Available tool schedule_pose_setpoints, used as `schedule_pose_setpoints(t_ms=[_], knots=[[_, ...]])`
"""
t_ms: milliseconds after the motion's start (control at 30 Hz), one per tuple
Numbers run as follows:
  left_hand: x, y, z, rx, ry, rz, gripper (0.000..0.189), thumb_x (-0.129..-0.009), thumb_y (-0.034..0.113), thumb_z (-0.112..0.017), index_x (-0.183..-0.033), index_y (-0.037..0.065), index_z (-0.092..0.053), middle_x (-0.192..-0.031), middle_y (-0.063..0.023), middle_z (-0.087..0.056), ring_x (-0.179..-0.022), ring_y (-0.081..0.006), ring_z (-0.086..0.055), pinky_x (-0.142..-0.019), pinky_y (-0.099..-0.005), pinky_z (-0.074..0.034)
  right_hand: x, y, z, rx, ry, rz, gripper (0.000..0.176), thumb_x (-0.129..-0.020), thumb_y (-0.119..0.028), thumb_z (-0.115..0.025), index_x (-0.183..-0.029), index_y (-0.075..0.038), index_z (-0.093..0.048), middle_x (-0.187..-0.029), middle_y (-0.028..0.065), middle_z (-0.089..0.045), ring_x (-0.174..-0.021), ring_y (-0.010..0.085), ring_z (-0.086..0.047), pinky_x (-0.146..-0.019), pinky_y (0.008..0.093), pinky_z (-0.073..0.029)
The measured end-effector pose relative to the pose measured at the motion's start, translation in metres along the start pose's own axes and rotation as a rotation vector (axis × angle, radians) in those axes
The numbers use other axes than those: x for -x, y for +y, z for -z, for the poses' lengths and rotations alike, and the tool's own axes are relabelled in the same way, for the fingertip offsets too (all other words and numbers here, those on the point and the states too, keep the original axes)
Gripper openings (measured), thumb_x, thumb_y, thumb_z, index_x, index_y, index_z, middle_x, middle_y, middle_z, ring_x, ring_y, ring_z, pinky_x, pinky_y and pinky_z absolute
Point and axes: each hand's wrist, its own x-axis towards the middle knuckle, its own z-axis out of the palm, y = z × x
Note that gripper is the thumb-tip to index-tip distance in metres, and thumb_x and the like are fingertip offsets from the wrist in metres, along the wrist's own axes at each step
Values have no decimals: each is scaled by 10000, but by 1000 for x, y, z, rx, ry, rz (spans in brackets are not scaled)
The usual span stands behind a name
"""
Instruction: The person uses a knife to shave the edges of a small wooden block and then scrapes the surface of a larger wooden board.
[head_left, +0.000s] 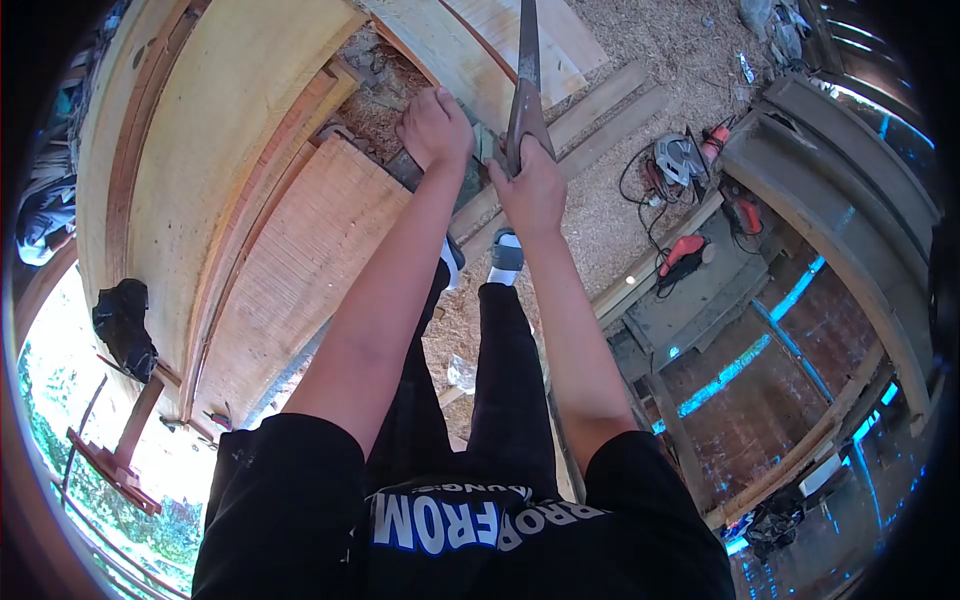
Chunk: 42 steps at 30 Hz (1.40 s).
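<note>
My right hand is wrapped around the dark handle of a handsaw, whose blade points away from me, over pale boards. To its left, my left hand is closed with its fingers curled under. Whatever it grips, if anything, is hidden beneath the palm. Just beyond both hands lies a light wooden board with a dark gap along its right side. Narrow wood strips extend to the right of the saw handle.
Large planks and a broad board fill the left side. A circular saw sits on sawdust at right, near a red power tool with a cord. A wooden frame stands at far right. A black bag hangs at left.
</note>
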Motion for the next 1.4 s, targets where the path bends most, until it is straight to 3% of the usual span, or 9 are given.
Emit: schedule_pose_setpoints(t_ms=[133, 233, 300, 500, 933, 1133, 1200, 1300, 1400], knots=[[-2, -1, 1, -32, -24, -21, 334, -1051, 324, -412, -1053, 97, -657, -1079, -157, -695, -1066, -353, -645, -988, -520, -425, 0, 0, 4, 57, -65, -32, 334, -805, -224, -842, -1007, -36, -653, -1005, 168, -737, -960, 412, -689, -789, 486, -540], [0, 1, 4, -57, -34, -22, 322, -1053, 317, -420, -1042, 96, -654, -1070, -149, -697, -1043, -356, -651, -962, -521, -437, 10, -10, 11, -58, 69, 49, 360, -810, -229, -835, -820, -23, -539, -785, 223, -627, -777, 457, -619, -678, 503, -495], [1, 2, 5, -49, -41, -17, 314, -1055, 306, -421, -1037, 93, -651, -1059, -148, -698, -1032, -355, -655, -948, -525, -443, 30, -29, 29, -283, 99, -56, 305, -903, -227, -762, -826, -9, -563, -692, 177, -570, -616, 335, -604, -595, 421, -472], [0, 4, 8, -63, -105, 17, 320, -1061, 303, -412, -1045, 81, -641, -1074, -148, -693, -1032, -346, -654, -948, -522, -439, 100, -45, 34, -675, 73, -272, 287, -1038, -192, -589, -820, -7, -588, -645, 18, -492, -602, 61, -479, -538, 287, -386], [-1, 4, 7, -47, -129, 32, 358, -1068, 323, -386, -1071, 78, -647, -1111, -157, -689, -1068, -349, -653, -943, -536, -436, 139, -40, 15, -825, 31, -462, 335, -1050, -200, -573, -763, -27, -563, -637, -18, -482, -592, 42, -437, -527, 271, -335], [-7, 16, 8, 35, -182, 201, 407, -1063, 354, -357, -1073, 80, -657, -1082, -161, -726, -1010, -369, -689, -929, -583, -434, 137, -49, 11, -825, 53, -556, 133, -1045, -145, -541, -1103, -33, -582, -623, -30, -495, -594, 52, -459, -532, 252, -354], [-6, 15, 2, -53, -86, 144, 428, -1060, 364, -341, -1063, 78, -660, -1036, -158, -742, -960, -379, -703, -940, -588, -430, 131, -60, 18, -893, 7, -476, 410, -1045, -113, -501, -1448, -41, -474, -793, 42, -663, -610, 60, -519, -563, 228, -400], [-5, 16, 1, -71, -113, 163, 448, -1065, 366, -323, -1072, 80, -668, -1025, -161, -751, -952, -377, -711, -950, -576, -432, 127, -63, 13, -888, -5, -397, 542, -1074, -102, -429, -1608, -63, -345, -712, -32, -521, -555, 39, -468, -530, 215, -403], [-8, 12, 1, -97, -173, 168, 463, -1069, 366, -308, -1093, 84, -674, -1027, -174, -756, -957, -370, -719, -952, -568, -432, 130, -54, 14, -801, -97, -346, 570, -1076, -91, -410, -1636, -80, -307, -740, -32, -530, -556, 26, -450, -529, 213, -398]])
